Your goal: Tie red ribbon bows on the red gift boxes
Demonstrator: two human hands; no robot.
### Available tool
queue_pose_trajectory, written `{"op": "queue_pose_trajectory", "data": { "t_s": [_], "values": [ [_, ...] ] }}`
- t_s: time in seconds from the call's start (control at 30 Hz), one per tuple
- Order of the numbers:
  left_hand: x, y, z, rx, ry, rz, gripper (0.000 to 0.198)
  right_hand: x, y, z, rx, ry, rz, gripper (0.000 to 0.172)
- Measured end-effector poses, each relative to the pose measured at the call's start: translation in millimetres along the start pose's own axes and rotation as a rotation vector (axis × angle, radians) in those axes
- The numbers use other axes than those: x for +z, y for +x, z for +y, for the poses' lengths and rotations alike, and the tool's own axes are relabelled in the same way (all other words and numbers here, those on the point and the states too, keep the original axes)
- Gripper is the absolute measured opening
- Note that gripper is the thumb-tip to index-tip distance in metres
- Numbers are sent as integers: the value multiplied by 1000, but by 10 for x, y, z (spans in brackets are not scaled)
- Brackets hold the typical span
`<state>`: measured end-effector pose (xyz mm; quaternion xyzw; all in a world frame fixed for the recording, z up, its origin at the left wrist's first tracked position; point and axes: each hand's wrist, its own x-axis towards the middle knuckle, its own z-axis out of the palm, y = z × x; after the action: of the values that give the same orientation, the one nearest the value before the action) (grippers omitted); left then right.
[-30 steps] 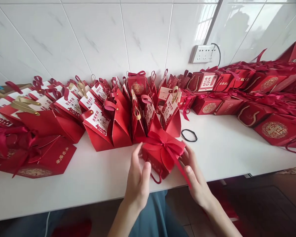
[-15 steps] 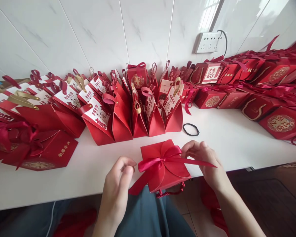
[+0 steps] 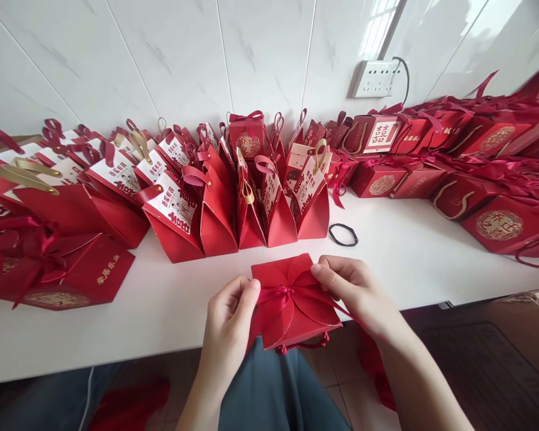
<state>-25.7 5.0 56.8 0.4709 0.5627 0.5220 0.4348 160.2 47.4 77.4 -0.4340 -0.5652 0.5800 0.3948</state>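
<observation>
A red gift box (image 3: 276,329) with petal-shaped top flaps sits at the table's front edge, its twisted red cord handle (image 3: 306,343) hanging over the near side. Across its top runs a dark red ribbon (image 3: 282,291), tied in the middle. My left hand (image 3: 233,305) pinches the ribbon's left loop between thumb and fingers. On the other side, my right hand (image 3: 348,290) pinches the ribbon's right loop near the box's far right corner. One ribbon tail passes beneath my right hand.
Behind the box stand several red gift bags (image 3: 222,203) with ribbon handles. More red boxes (image 3: 498,224) are stacked at right; another box (image 3: 94,263) with a bow stands at left. A black hair tie (image 3: 344,234) lies on the white table (image 3: 161,323). A power socket (image 3: 377,79) is on the wall.
Both hands have closed on the ribbon's loops, which are now stretched out sideways. Half a second ago the fingers were beside the bow, and its loops stood puffed up.
</observation>
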Motion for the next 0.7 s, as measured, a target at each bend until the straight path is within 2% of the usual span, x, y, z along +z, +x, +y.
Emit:
{"op": "queue_pose_trajectory", "data": {
  "t_s": [0.1, 0.3, 0.4, 0.53, 0.7],
  "values": [
    [66, -28, -70, -9, -89, 71, 48, 93, -29, 135, -47, 167, 74, 53],
    [172, -54, -195, 88, -252, 140, 47, 237, -38, 333, -127, 440, 176, 53],
    [219, -73, -183, 63, -326, 153, 45, 246, -46, 378, -167, 483, 171, 52],
    [284, -100, -99, -7, -360, 228, 42, 234, -58, 390, -180, 494, 152, 50],
    [273, -100, -87, -2, -331, 223, 44, 245, -63, 363, -184, 486, 153, 49]
  ]
}}
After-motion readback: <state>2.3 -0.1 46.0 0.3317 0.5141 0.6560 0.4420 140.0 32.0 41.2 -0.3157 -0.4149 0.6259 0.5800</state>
